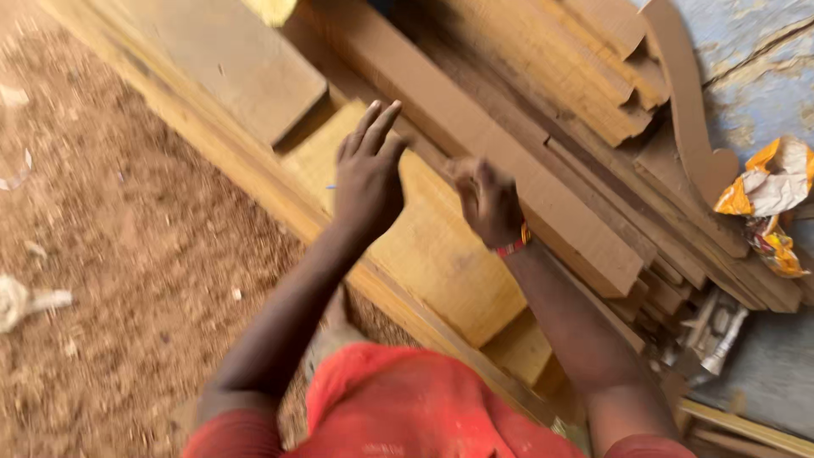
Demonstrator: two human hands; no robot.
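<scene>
While we look down over our red shirt point(407, 407), the stock reads as follows.

Left hand: our left hand point(366, 174) hangs flat above the yellow plank point(441, 254), fingers point(377, 123) stretched long and slightly spread, holding nothing; whether it touches the wood we cannot tell, for the picture is blurred.

Right hand: our right hand point(487, 199), a red wristband point(513, 246) below it, sits curled against the edge of the long brown board point(509, 161); fingers drawn together, though we cannot tell whether they grip it.

Timber: planks and boards lie stacked lengthwise, leaning one upon another, likely so each edge stays reachable.

Curved piece: a shaped wooden cutout point(687, 102) rests on top at the far side.

Litter: crumpled orange-and-white wrapper point(767, 191) just beside the stack.

Ground: sawdust-strewn floor point(127, 254) to our left.
</scene>
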